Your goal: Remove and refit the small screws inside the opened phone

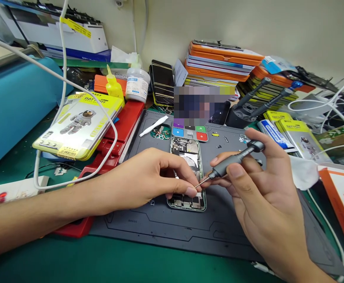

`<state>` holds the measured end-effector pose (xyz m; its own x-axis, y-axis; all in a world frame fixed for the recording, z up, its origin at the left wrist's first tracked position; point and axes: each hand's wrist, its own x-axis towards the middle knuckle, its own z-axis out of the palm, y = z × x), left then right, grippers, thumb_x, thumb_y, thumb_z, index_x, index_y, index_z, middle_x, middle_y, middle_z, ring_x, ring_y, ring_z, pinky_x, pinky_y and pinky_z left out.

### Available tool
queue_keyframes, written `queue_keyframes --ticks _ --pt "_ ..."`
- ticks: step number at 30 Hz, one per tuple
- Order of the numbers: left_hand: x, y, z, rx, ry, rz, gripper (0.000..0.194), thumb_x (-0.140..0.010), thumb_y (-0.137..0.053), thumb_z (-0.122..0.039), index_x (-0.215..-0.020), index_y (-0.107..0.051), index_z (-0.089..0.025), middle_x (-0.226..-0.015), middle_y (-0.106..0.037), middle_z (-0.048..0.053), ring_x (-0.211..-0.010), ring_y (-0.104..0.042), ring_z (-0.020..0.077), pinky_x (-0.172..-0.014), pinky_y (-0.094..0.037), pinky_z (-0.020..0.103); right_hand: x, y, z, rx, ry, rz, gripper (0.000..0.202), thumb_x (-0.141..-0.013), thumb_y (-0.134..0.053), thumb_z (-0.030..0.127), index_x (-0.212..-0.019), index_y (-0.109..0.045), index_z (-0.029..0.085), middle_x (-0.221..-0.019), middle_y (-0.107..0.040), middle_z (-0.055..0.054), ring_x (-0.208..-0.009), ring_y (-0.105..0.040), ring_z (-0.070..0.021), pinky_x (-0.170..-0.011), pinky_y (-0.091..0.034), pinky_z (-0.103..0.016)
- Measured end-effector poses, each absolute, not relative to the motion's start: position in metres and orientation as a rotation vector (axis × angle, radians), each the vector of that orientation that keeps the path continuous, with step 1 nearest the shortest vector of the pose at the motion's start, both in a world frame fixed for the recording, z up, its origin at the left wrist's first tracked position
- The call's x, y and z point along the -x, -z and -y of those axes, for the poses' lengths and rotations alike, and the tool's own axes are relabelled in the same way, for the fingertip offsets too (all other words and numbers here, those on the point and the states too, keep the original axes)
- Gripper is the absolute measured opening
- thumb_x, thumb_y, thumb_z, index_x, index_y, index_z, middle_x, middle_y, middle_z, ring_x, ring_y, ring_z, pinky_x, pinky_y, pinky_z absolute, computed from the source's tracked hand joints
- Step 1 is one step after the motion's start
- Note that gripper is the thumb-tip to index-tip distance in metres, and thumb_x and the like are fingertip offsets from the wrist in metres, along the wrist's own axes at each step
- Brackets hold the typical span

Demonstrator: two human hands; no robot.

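Observation:
An opened phone (203, 204) lies on the dark grey work mat (160, 232), its inner parts exposed. My right hand (263, 196) holds a grey precision screwdriver (229, 163) at a slant over it, a fingertip on the cap end. The thin shaft points down-left to my left fingertips. My left hand (154, 177) reaches across from the left, thumb and forefinger pinched together beside the screwdriver's tip above the phone. Whatever sits between those fingers is hidden. A white pry tool (153, 125) rests on the mat behind my left hand.
Small loose parts (219, 147) lie on the mat beyond the phone. Battery boxes (80, 122) and a red clamp-like tool (130, 122) stand left, with a white cable (86, 88) looping over them. Behind are a paste jar (137, 84), stacked orange cases (219, 63) and a black tool holder (243, 112).

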<state>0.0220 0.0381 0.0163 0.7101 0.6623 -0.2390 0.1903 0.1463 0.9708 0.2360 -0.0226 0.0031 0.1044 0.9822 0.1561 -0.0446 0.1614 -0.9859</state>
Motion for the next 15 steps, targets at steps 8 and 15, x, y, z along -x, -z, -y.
queue_keyframes --ticks 8,15 --pt "-0.0192 -0.013 -0.0358 -1.439 -0.416 -0.736 0.005 -0.094 -0.081 -0.026 -0.093 -0.083 -0.021 -0.088 -0.08 -0.003 -0.079 -0.07 0.0125 -0.074 -0.053 0.021 -0.2381 -0.0029 0.0204 1.124 -1.045 1.196 0.05 -0.1 -0.075 0.035 -0.145 -0.052 0.039 -0.094 -0.075 0.002 -0.078 -0.078 -0.0165 -0.07 -0.072 -0.026" --pt "-0.0187 -0.0103 -0.0359 -1.416 -0.439 -0.673 0.002 -0.095 -0.081 -0.023 -0.094 -0.083 -0.023 -0.092 -0.082 -0.007 -0.081 -0.071 0.0084 -0.076 -0.053 0.017 -0.2406 -0.0011 0.0213 1.115 -1.123 1.153 0.053 -0.101 -0.074 0.036 -0.148 -0.051 0.039 -0.097 -0.077 0.002 -0.083 -0.079 -0.014 -0.075 -0.07 -0.022"
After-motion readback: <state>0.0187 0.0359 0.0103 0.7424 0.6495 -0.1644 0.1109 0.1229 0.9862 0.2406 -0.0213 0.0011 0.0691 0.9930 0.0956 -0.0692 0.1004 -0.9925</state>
